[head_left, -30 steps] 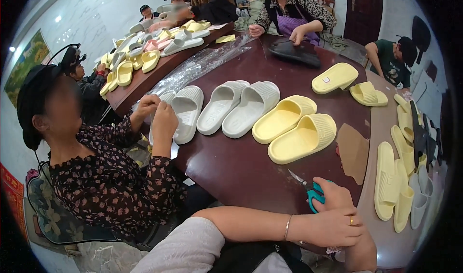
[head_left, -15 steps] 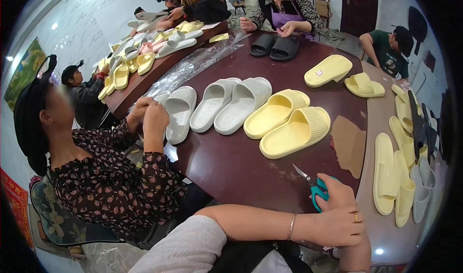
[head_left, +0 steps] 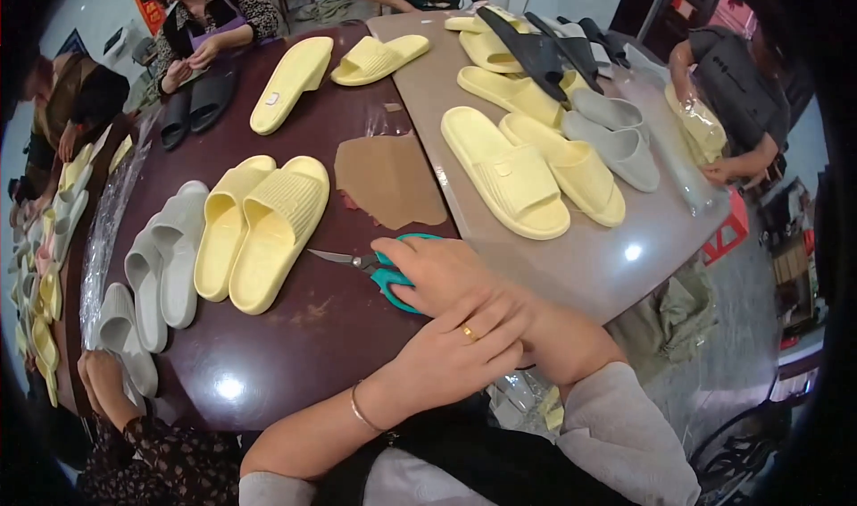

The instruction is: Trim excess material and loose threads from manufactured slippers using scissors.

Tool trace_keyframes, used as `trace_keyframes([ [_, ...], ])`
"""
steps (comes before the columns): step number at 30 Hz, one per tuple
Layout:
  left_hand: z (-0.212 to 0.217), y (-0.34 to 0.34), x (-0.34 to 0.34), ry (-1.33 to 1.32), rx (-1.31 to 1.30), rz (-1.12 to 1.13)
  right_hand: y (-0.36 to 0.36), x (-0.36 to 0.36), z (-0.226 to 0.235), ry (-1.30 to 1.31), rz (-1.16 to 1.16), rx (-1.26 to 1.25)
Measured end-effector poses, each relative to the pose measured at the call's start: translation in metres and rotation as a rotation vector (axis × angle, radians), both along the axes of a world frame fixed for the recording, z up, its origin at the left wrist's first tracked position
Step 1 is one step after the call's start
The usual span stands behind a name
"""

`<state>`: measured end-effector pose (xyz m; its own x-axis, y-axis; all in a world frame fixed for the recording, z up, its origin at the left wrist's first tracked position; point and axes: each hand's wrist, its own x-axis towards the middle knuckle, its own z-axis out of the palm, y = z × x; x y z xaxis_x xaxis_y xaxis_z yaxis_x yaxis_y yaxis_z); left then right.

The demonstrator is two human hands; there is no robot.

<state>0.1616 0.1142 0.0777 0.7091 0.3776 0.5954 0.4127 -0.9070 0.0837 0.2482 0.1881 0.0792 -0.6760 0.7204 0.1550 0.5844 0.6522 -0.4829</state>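
Note:
My right hand (head_left: 442,272) is closed around the teal handles of a pair of scissors (head_left: 391,284). Their slim metal blades point left over the dark red tabletop, slightly apart. Across my right wrist lies my left hand (head_left: 464,345), its fingers curled against it; a gold ring and a thin bracelet are on this arm. Just left of the blades stands a pair of yellow slide sandals (head_left: 268,247). Past them are grey slides (head_left: 174,274). A torn piece of brown cardboard (head_left: 388,180) lies beyond the scissors.
Another person's hand (head_left: 105,385) is by the grey slides. Black slides (head_left: 210,100) and loose yellow slides (head_left: 293,86) lie farther back. On the lighter table (head_left: 607,274) at right are yellow, grey and black slides. A person there handles a plastic-wrapped yellow slide (head_left: 694,131).
My view has swung to the right, bringing the lighter table and the person there into sight. My left fingers are more curled on my right wrist; the scissors remain in my right hand.

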Motion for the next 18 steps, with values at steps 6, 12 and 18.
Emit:
trace_keyframes([
  [6, -0.001, -0.007, -0.021, 0.027, -0.06, 0.022, 0.025, 0.038, -0.014, 0.014, -0.321, 0.206],
  [12, -0.01, -0.006, -0.047, 0.114, -0.134, 0.177, 0.1, 0.099, -0.024, 0.136, -0.663, 0.433],
  [18, -0.011, -0.003, -0.054, 0.152, -0.174, 0.176, 0.114, 0.091, -0.007, 0.024, -0.613, 0.176],
])
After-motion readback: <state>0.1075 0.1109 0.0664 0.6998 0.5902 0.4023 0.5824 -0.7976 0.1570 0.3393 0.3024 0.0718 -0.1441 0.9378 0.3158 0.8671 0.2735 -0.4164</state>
